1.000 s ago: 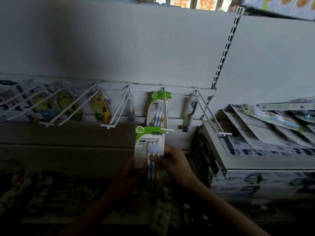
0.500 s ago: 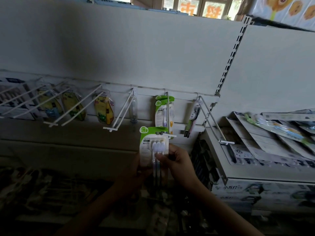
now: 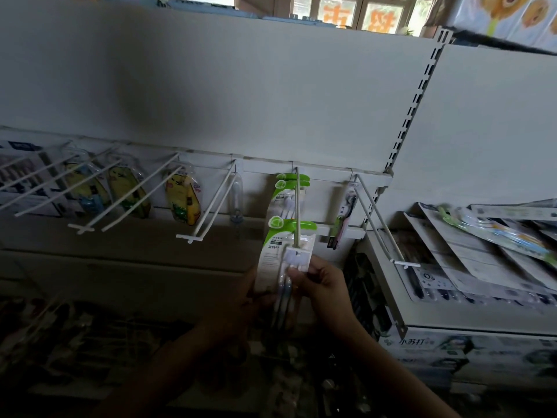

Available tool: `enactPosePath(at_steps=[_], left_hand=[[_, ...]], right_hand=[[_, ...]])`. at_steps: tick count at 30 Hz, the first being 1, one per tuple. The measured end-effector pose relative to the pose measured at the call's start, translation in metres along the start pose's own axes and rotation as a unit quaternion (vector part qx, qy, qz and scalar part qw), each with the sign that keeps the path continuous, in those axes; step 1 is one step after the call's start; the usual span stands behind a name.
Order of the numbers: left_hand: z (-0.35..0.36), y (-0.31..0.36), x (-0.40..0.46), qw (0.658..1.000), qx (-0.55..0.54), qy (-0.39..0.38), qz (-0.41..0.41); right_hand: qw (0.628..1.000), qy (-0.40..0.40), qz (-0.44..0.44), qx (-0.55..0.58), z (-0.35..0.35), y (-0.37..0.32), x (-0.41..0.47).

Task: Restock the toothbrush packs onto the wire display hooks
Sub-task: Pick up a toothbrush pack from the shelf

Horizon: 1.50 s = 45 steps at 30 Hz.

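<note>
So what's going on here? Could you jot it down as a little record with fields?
Place: shop wall with wire hooks
Held item: green-topped toothbrush pack
Left hand: grips the pack's left side
Right hand: pinches the pack's front
Pack position: at the hook's front end
Already hanging: two matching packs behind
Neighbouring hook: single toothbrush

Green-and-white toothbrush pack (image 3: 284,248), white wire hooks (image 3: 297,206), yellow packs (image 3: 184,200).

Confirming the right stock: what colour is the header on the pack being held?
Bright green, on the toothbrush pack; clearest in the head view.
</note>
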<state>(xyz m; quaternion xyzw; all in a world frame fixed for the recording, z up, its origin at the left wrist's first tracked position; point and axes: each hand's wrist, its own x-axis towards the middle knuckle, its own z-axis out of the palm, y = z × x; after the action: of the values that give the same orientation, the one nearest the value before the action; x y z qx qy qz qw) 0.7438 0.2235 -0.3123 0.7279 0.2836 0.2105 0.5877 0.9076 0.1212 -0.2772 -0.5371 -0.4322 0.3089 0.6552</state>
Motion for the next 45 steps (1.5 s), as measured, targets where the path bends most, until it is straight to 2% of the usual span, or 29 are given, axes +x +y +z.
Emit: enactPosePath(at_steps=[3, 5, 11, 16, 21, 31, 35, 38, 40, 42, 45], left_hand=[[0.003, 0.001, 0.013, 0.997, -0.077, 0.007, 0.0], [0.004, 0.0, 0.021, 0.996, -0.088, 0.027, 0.01], [-0.001, -0.005, 0.072, 0.99, -0.035, 0.14, 0.003], [-0.004, 0.0, 0.11, 0.99, -0.019, 0.141, 0.01], [-0.005, -0.004, 0.132, 0.989, -0.034, 0.145, -0.017], [-0.001, -0.007, 0.136, 0.988, -0.024, 0.152, -0.001], [0.0, -0.005, 0.124, 0.977, 0.004, 0.213, 0.002], [-0.007, -0.007, 0.108, 0.957, 0.119, 0.261, 0.049], [-0.013, -0.007, 0.096, 0.948, 0.19, 0.235, 0.097], [-0.017, -0.002, 0.086, 0.93, 0.274, 0.178, 0.168], [-0.011, 0.005, 0.078, 0.846, 0.405, 0.107, 0.33]], right_hand=[[1.0, 0.001, 0.009, 0.001, -0.002, 0.001, 0.017], [1.0, 0.009, 0.022, -0.006, -0.002, 0.007, 0.032], [0.995, 0.07, 0.065, -0.016, -0.006, 0.028, 0.086], [0.99, 0.101, 0.087, -0.055, -0.011, 0.038, 0.123], [0.986, 0.1, 0.115, -0.071, -0.015, 0.042, 0.138], [0.984, 0.082, 0.097, -0.127, -0.016, 0.044, 0.138], [0.966, 0.063, 0.113, -0.223, -0.023, 0.039, 0.127], [0.95, 0.075, 0.093, -0.287, -0.038, 0.03, 0.11], [0.932, 0.07, 0.065, -0.35, -0.052, 0.025, 0.092], [0.91, 0.032, 0.013, -0.412, -0.067, 0.017, 0.071], [0.864, -0.033, -0.06, -0.499, -0.089, 0.005, 0.038]])
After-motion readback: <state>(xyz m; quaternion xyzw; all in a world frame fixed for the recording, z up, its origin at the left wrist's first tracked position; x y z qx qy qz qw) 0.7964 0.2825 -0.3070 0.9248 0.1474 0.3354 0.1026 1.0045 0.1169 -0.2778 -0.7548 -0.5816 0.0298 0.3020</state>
